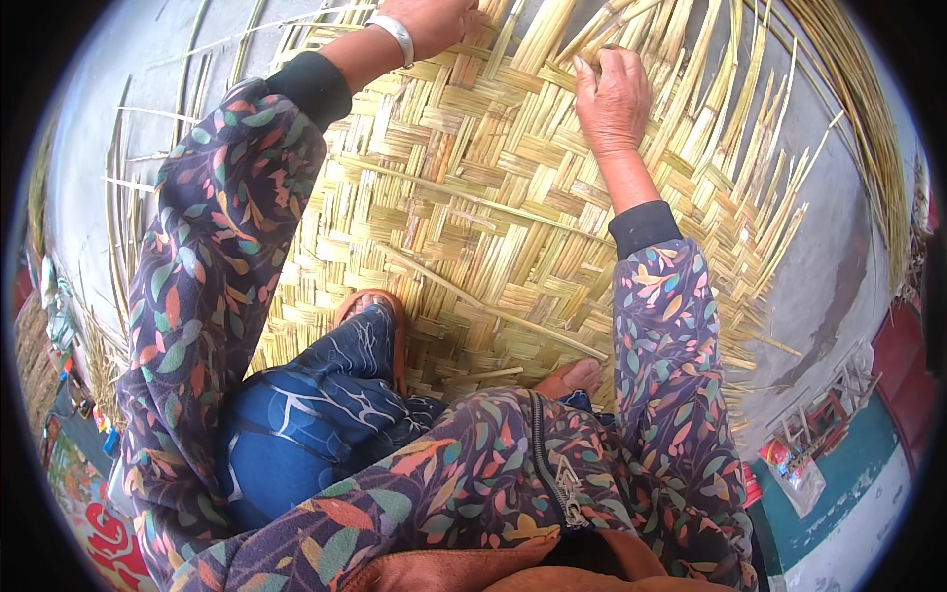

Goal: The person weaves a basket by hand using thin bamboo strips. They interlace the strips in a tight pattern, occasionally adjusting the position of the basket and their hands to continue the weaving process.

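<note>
Yellowish, one woven mat (pixel 473 232) lies under two hands: right hand (pixel 614 99) curled, left hand (pixel 431 22) cropped, grips unclear.

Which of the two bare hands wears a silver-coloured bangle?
The person's left hand, at the picture's top edge: the silver-coloured bangle circles its wrist. The right hand, over the yellow-green woven-strip mat, shows a bare wrist.

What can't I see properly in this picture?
All in the head view:
Left hand: partly cut off by the top edge.
Right hand: curled fingers hide whether it grips anything.
Woven mat: far side cut off by the top edge.
Right trouser leg: mostly hidden by the jacket.
</note>
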Available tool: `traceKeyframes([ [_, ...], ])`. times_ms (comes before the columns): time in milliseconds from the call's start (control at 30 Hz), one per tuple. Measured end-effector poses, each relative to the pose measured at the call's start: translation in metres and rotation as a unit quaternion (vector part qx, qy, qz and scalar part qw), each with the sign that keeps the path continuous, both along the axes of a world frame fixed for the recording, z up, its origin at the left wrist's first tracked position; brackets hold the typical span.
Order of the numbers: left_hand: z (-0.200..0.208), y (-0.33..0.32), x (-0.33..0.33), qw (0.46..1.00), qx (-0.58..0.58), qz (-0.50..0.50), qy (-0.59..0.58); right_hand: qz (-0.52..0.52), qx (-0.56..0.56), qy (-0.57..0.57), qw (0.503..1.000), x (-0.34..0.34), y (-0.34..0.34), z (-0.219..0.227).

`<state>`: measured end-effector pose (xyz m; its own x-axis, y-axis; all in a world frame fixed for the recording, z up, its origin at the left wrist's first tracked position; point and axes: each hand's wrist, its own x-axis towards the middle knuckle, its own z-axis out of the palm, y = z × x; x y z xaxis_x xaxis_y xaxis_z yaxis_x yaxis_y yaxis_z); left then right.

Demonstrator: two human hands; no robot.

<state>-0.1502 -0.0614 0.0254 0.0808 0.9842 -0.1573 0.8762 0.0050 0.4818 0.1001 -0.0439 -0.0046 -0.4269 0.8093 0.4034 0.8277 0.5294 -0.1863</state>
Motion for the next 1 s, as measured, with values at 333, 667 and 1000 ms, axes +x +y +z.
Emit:
traceKeyframes([
  [333,-0.004,0.003,-0.009,0.998,-0.028,-0.042,0.026,0.002,-0.001,0.043,0.999,0.001,0.002,-0.006],
  [667,-0.006,0.003,-0.017,0.986,-0.146,-0.031,-0.08,-0.008,-0.087,0.116,0.989,0.002,-0.002,-0.002],
  [1000,0.001,0.002,-0.004,0.988,-0.149,-0.008,-0.031,-0.029,-0.038,-0.009,0.999,-0.004,-0.022,-0.004],
])
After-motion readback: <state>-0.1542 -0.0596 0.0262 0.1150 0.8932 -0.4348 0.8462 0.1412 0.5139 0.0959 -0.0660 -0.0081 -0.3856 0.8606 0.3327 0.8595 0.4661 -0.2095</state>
